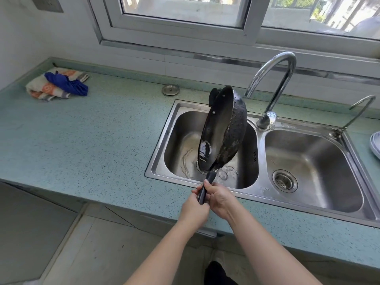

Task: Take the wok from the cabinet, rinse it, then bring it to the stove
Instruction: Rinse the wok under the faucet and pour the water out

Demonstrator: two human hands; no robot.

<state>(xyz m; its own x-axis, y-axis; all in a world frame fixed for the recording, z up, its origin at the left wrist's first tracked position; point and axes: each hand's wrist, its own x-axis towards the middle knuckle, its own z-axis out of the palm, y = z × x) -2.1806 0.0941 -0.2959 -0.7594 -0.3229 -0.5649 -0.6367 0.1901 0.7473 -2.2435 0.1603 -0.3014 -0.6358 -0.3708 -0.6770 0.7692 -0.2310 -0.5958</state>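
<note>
Two hands gripped the wok's [220,128] dark handle [206,187], the left hand [193,210] just below the right hand [221,200], the fingers [212,192] of both curled tight round it. The wok hung tilted nearly on edge over the left basin of the sink [164,128], beaded with droplets, near the tap [275,83]. Folded cloths [57,84] lay on the desk [92,130], well apart.

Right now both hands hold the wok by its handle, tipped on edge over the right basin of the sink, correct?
Not quite: the head view shows the wok over the left basin, not the right. The rest holds: the left hand and right hand grip its handle, and it is tipped on edge.
</note>
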